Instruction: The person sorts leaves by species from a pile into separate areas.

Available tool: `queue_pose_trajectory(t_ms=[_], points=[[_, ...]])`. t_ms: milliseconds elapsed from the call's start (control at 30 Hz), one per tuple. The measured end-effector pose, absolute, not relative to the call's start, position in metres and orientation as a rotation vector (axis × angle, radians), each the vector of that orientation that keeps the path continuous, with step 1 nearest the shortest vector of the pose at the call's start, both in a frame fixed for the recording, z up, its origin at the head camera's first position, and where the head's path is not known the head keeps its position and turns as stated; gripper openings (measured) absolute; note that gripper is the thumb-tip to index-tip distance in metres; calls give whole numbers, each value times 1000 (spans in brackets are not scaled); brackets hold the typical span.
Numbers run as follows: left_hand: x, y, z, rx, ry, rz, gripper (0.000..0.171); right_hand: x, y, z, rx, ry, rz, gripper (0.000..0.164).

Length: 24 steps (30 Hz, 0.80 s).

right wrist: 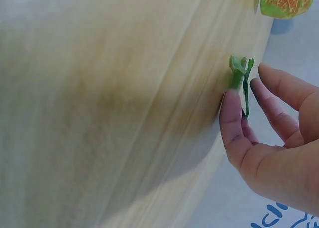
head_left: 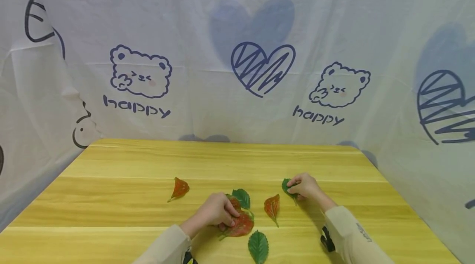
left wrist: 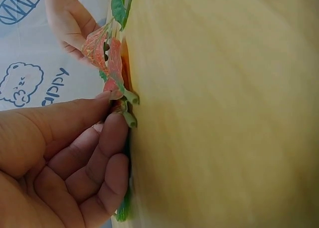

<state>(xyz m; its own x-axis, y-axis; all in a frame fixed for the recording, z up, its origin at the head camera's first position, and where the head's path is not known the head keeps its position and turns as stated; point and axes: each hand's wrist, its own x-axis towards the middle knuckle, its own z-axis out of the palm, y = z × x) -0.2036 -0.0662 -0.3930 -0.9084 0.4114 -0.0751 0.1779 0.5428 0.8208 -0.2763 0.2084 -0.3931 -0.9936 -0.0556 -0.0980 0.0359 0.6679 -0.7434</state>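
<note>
Two hands low: left hand (head_left: 217, 211) pinching red leaf (head_left: 241, 225), right hand (head_left: 305, 185) seemingly on green leaf (head_left: 286, 185).

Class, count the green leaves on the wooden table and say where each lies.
3: one at the near edge, one beside the left hand, one under the right hand. Others may hide beneath the red pile.
</note>
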Motion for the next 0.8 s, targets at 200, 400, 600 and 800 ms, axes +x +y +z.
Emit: queue_pose_trajectory(t_ms=[200,400,600,800], points=[[-204,-66,-392,498,2526,1298,16,-271,209,-389,-67,2809,-1159,11],[-203,-67,-392,497,2524,1299,16,-263,210,-388,-132,2886,-1129,11],[-203,-67,-391,501,2524,1297,15,-256,211,-389,-110,2938,-1157,10],[-203,-67,-390,513,2527,1290,15,-241,210,-385,-190,2907,-1272,10]])
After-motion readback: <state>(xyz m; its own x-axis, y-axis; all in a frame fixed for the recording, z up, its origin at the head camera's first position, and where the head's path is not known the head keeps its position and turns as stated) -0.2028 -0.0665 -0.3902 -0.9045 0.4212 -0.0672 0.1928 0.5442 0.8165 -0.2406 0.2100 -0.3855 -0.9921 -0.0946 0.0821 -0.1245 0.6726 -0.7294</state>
